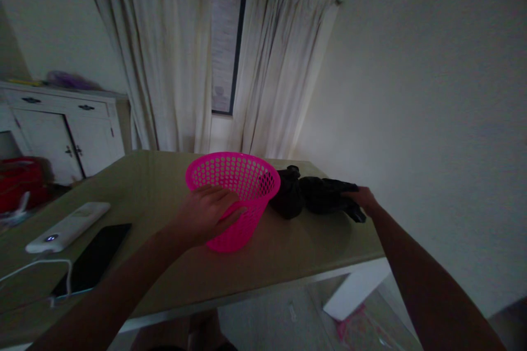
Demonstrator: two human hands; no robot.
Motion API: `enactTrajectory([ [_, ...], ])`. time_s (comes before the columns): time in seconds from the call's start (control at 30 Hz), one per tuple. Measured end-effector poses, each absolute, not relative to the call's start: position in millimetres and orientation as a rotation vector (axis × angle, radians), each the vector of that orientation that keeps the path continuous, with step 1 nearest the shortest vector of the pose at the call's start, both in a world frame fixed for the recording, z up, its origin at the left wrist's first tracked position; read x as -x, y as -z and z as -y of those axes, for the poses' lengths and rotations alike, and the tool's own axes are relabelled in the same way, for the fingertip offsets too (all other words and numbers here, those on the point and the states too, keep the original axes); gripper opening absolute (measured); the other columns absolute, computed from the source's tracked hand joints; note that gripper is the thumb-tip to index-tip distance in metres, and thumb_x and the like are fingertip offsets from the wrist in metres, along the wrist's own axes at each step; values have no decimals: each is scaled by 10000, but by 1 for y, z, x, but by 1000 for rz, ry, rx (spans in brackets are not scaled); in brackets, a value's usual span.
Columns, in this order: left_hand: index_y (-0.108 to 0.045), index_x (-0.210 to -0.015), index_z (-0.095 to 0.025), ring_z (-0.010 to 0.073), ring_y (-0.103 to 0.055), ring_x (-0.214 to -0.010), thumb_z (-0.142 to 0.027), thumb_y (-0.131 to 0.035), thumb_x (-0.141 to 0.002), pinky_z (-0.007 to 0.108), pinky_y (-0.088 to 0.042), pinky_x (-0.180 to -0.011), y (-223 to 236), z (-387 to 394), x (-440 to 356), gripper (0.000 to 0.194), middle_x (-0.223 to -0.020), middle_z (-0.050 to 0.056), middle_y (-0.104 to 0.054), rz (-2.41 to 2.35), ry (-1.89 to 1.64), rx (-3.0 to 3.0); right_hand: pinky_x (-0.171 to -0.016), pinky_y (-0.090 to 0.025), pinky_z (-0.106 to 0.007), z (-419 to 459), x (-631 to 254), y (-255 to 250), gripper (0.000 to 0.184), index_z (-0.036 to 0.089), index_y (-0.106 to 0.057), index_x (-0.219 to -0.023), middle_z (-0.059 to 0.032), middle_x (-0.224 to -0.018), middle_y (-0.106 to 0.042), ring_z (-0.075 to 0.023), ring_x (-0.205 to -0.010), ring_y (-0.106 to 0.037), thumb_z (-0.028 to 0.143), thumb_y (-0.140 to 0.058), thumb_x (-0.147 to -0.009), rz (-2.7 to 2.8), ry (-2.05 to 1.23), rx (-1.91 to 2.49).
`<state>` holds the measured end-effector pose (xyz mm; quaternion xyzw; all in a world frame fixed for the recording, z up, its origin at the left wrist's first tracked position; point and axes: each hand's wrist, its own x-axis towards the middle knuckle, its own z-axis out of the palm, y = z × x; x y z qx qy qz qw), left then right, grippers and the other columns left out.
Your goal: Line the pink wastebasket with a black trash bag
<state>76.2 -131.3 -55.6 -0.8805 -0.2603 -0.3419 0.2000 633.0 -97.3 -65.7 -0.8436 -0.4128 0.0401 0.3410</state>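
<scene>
The pink basket [236,227] stands near the table's [263,271] front edge; the left hand [212,211] lies partly spread over its rim, its grip unclear. Toward the right edge, the right hand [362,198] pinches the black plastic's [325,194] end.

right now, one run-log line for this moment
left hand: on pink perforated basket | right hand: holding black plastic bag | white power bank, dark phone: on table, left side

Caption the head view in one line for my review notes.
Left hand on a pink perforated basket, right hand on black plastic atop the table.
</scene>
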Motion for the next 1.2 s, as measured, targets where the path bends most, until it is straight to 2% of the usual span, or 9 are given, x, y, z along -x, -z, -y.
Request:
enactTrajectory([
  [0.13, -737, -984, -210, 255, -749, -808, -441, -525, -1113, 411, -563, -765, 54, 134, -81, 339, -893, 75, -799, 783, 913, 2492, -735, -519, -350, 80, -590, -42, 147, 166, -724, -757, -33, -752, -700, -196, -739, -623, 268, -812, -698, 1291, 8, 1749],
  [0.3, -722, -1034, -211, 269, -761, -833, -485, -499, -1119, 410, -585, -746, 47, 142, -86, 363, -927, 82, -795, 869, 834, 2550, -762, -512, -326, 87, -506, -146, 196, 183, -699, -904, -15, -868, -696, -137, -749, -592, 252, -805, -755, 1484, 23, 1012],
  [0.5, -599, -1363, -206, 283, -740, -1142, -364, -502, -1117, 465, -628, -966, 31, 142, -81, 308, -1270, 134, -716, 1030, 1430, 2526, -1019, -565, -370, 95, -437, -196, 643, 187, -645, -1204, -71, -1218, -742, -177, -1081, -687, 210, -952, -640, 1768, -5, 581],
  [0.63, -384, -1595, -243, 329, -644, -1339, -463, -670, -1034, 520, -621, -1027, 20, 115, -70, 667, -1537, 199, -525, 1146, 1823, 2274, -1124, -549, -417, 98, -410, -196, 771, 165, -674, -1258, -87, -1277, -747, -222, -1172, -688, 292, -1037, -590, 1877, 42, 621],
  [0.77, -165, -1716, -207, 432, -432, -1560, -513, -778, -939, 630, -517, -1164, 15, 81, -59, 1036, -1707, 276, -352, 1105, 1739, 2199, -1154, -539, -496, 100, -393, -176, 898, 165, -709, -1282, -56, -1236, -748, -303, -1263, -667, 462, -1082, -521, 1918, -97, 720],
  [0.9, -382, -1658, -159, 374, -556, -1471, -201, -624, -946, 606, -472, -1213, 12, 65, -47, 754, -1570, 236, -578, 1085, 1325, 2517, -1019, -597, -472, 90, -391, -143, 771, 187, -706, -1277, -48, -1093, -740, -303, -1110, -703, 732, -886, -763, 2155, -17, 801],
  [1.03, -747, -1292, -237, 338, -695, -1269, -31, -513, -821, 572, -529, -1130, 4, 73, -29, 564, -1303, 129, -741, 1265, 762, 2743, -994, -577, -504, 81, -383, -101, 751, 174, -660, -1344, -138, -1163, -734, -318, -1056, -687, 788, -698, -914, 2488, 340, 827],
  [1.1, -757, -1209, -230, 350, -695, -1238, -69, -506, -866, 585, -534, -1107, -3, 80, -25, 454, -1259, 130, -732, 1323, 791, 2648, -978, -560, -498, 82, -372, -81, 680, 162, -659, -1315, -149, -1114, -734, -311, -1043, -675, 758, -605, -992, 2608, 433, 801],
  [1.2, -637, -1359, -199, 350, -663, -1261, -174, -553, -940, 562, -545, -1102, -10, 86, -27, 428, -1311, 151, -675, 1208, 1085, 2519, -898, -542, -432, 91, -352, -58, 579, 156, -666, -1214, -125, -1012, -724, -270, -965, -661, 689, -485, -1082, 2672, 444, 737],
])
